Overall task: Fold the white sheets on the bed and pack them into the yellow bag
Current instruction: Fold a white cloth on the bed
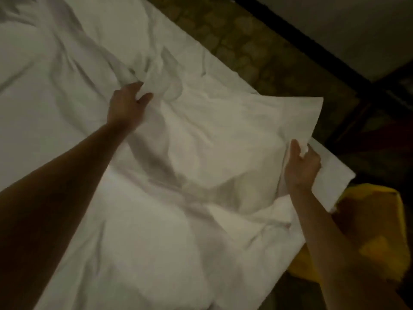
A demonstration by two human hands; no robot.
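Note:
A crumpled white sheet (219, 139) lies spread over the bed, with one corner raised at the right edge. My left hand (127, 106) reaches far across and grips a bunched fold of the sheet near the middle. My right hand (301, 168) pinches the sheet's edge just below the raised corner, at the bed's right side. The yellow bag (375, 227) stands on the floor beside the bed at the lower right, partly hidden behind my right forearm and the hanging sheet.
More white bedding (44, 63) covers the bed to the left and far side. A dark patterned carpet (245, 36) runs along the bed's far right edge. A dark strip (312, 48) and a pale wall lie beyond it.

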